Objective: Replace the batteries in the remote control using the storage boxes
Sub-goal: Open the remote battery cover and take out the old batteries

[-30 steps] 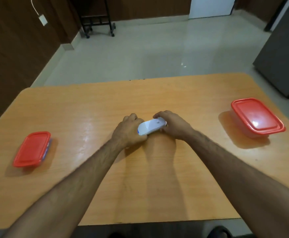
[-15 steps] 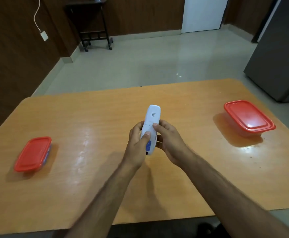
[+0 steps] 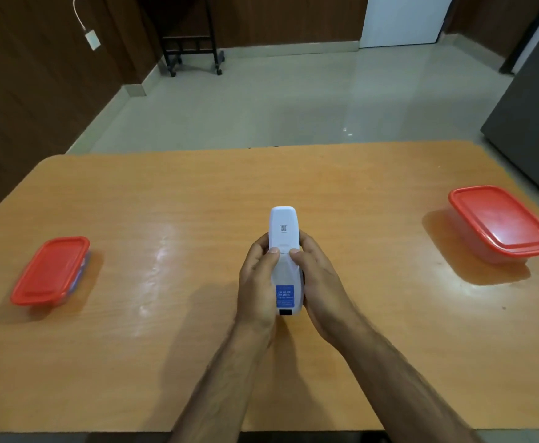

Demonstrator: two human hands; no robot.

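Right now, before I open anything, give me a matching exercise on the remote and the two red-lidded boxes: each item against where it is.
Items:
1. remote control
2. smaller red-lidded box
3. larger red-lidded box

Places:
A. table's right side, lid shut
B. held in both hands, back facing up
C. table's left side, lid shut

Pairs: 1-B, 2-C, 3-A. The left hand and right hand grip the remote.

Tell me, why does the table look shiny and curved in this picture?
Head view: glare streaks the table left of the remote, and a bright spot sits on the right box's lid; the wide lens bows the table's edges; both hands cast soft shadows toward the person.
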